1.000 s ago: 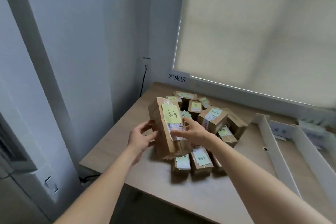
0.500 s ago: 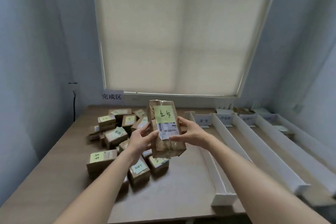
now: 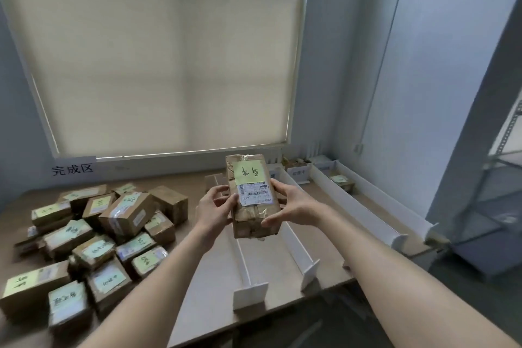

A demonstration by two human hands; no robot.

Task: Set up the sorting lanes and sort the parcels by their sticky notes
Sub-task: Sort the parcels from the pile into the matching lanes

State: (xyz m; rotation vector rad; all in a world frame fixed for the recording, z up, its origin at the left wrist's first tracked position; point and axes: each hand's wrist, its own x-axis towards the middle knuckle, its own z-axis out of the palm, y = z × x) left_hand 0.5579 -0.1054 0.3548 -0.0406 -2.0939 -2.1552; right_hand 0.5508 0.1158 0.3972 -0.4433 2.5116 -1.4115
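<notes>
Head view shows the long brown parcel [image 3: 254, 200] held upright in the air between both my hands, above the near ends of the white lane dividers [image 3: 299, 248] on the desk [image 3: 214, 268]. My left hand [image 3: 213, 207] grips its left edge, fingers curled round it, and my right hand [image 3: 291, 205] holds the right edge, thumb low on the front face. A second ago the same parcel was over the heap of unsorted parcels [image 3: 93, 240] at the left of the desk; now the heap lies well to my left and the lanes are in front of me, so I have carried it across from the pile. Its yellow sticky note [image 3: 250, 172] faces me, above a white shipping label [image 3: 254, 195], but I cannot make out the handwriting. Small white lane labels [image 3: 300, 172] stand at the far ends of the lanes, and one parcel [image 3: 340, 181] already lies in a lane to the right. I judge the lanes are set up and sorting is under way, with most parcels still in the heap. Next I must match this note to a lane label and set the parcel down between the right dividers without knocking one over.
</notes>
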